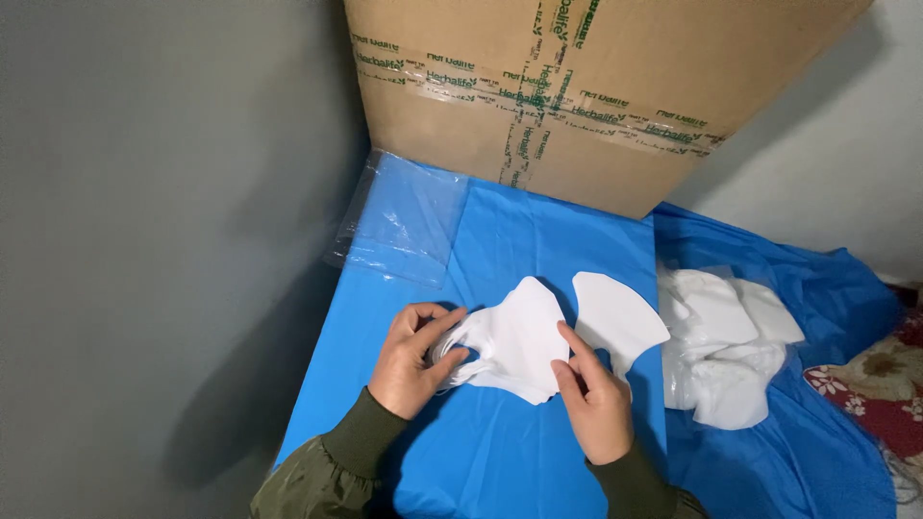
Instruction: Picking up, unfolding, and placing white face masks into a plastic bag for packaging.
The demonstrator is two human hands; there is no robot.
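Note:
My left hand (415, 358) grips the left end of a stack of white face masks (519, 338) held just above a blue cloth (481, 452). My right hand (593, 399) pinches the stack's right lower edge with thumb and forefinger. A single white mask (617, 317) lies just right of the stack, partly behind my right fingers. Both sleeves are dark olive green.
A clear plastic bag (404, 216) lies at the cloth's far left corner. A large taped cardboard box (577, 86) stands behind. A pile of white masks in clear plastic (726, 346) sits at right. A grey wall is at left, a patterned rug (885, 384) at far right.

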